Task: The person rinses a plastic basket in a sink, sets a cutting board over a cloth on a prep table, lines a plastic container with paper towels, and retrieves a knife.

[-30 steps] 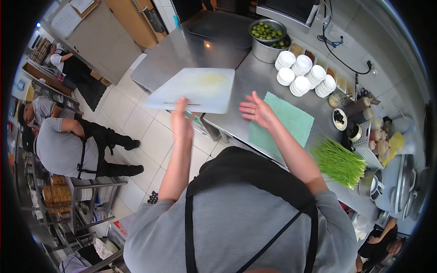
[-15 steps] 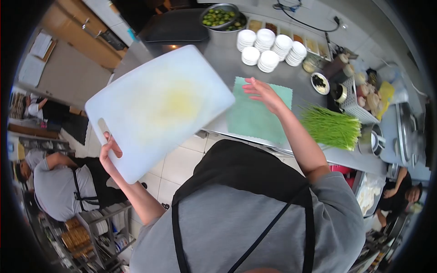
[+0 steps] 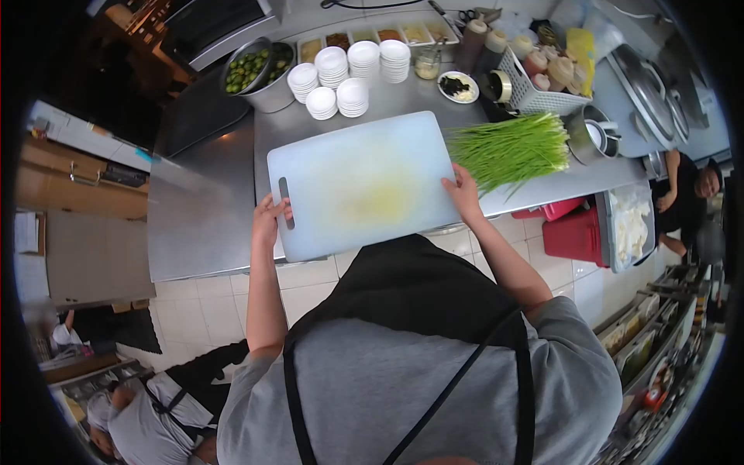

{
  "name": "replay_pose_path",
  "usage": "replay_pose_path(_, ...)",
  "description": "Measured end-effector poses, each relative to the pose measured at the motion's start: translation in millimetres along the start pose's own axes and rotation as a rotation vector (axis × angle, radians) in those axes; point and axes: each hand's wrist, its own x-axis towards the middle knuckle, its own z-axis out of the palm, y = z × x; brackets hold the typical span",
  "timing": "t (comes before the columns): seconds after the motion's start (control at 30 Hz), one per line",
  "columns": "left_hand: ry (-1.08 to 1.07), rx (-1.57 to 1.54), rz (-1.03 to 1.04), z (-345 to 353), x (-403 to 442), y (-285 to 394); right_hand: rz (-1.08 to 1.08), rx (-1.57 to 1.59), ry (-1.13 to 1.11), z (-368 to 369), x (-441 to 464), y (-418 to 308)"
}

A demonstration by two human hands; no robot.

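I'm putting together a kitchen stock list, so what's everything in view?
cutting board: 1, white with yellowish stain, between the hands
green stalks: one bunch, green, right of the board
dish stacks: six, white, beyond the board
fruit bowl: 1, silver, at the large pot
large pot: 1, silver, left of the dishes
plate: 1, white, beyond the stalks
basket: 1, white, right of the plate
food containers: several, mixed, along the wall
small pot: 1, silver, right of the stalks
counter: silver, under the dishes
other people: at least three, mixed clothing, left and right edges
left hand: 1, bare, at the handle slot
right hand: 1, bare, board's right edge
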Motion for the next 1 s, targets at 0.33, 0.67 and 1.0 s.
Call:
replay_pose_path(0.33,0.262,1.393,0.580,57.4,25.8,-31.4,-0.727,-0.904,0.200,24.9,6.3,-23.4)
replay_pose_path(0.67,0.273,1.523,0.489,119.5,-7.7,-40.3,-0.720,-1.095,-0.172,94.2,32.8,-34.1)
replay_pose_path(1.0,0.264,1.334,0.442,109.1,0.3,-7.8,-0.899,-1.031,-0.247,139.2,15.4,-68.9)
